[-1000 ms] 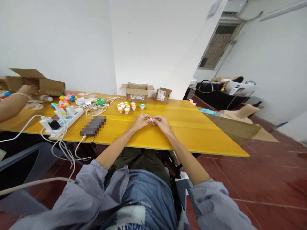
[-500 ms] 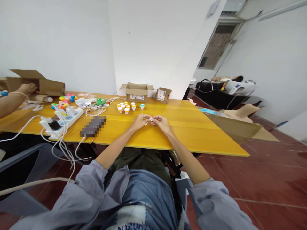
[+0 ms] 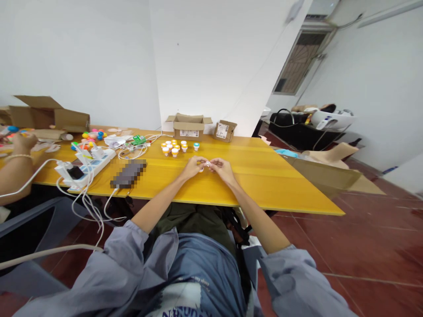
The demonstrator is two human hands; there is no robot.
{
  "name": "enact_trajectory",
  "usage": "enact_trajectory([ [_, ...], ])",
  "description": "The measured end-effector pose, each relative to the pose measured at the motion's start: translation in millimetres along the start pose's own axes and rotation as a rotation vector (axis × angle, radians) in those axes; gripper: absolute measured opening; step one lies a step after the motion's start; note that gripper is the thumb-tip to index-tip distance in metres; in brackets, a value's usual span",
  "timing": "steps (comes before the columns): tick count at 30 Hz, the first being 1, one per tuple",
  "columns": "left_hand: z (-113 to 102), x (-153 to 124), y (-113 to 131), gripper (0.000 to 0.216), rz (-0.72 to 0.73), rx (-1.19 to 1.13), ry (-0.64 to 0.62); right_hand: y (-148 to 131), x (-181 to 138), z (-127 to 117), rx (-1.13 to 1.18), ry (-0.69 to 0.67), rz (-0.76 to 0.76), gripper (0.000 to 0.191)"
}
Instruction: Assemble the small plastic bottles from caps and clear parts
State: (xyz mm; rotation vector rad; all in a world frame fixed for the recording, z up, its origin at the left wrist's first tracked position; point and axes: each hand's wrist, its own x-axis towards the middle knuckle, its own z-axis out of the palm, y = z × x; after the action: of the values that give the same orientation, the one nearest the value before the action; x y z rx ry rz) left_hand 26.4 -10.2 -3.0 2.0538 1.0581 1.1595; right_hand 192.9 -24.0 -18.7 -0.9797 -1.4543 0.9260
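Note:
My left hand [image 3: 194, 167] and my right hand [image 3: 222, 169] meet over the front half of the yellow table [image 3: 257, 176]. Their fingertips are closed on a small white piece [image 3: 208, 164] with dark spots, too small to name. A bit of orange [image 3: 201, 170] shows under my left fingers; most of it is hidden. Beyond my hands stand several small white pieces with orange rims [image 3: 174, 152], grouped together. One similar piece with a teal rim [image 3: 196, 146] stands just to their right.
An open cardboard box [image 3: 188, 130] and a smaller carton [image 3: 225, 131] stand by the wall. To the left lie a dark phone [image 3: 128, 174], a white power strip [image 3: 95, 167] with cables, and colourful balls [image 3: 94, 135]. A co-worker's hand [image 3: 23, 147] is at far left.
The co-worker's hand has come out of the cardboard box at far left and moved down toward the table. My own hands have hardly moved and hold the same small piece.

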Motion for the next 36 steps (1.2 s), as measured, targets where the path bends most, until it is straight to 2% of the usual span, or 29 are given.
enact_trajectory([
  [21,-0.9,-2.9,2.2,0.016,0.017,0.063,0.020,-3.9,-2.3,0.9,-0.021,-0.001,-0.024,0.044],
  [36,0.2,-8.5,9.1,0.019,0.090,0.269,0.012,0.1,-1.2,1.0,0.006,-0.012,-0.041,0.045],
])
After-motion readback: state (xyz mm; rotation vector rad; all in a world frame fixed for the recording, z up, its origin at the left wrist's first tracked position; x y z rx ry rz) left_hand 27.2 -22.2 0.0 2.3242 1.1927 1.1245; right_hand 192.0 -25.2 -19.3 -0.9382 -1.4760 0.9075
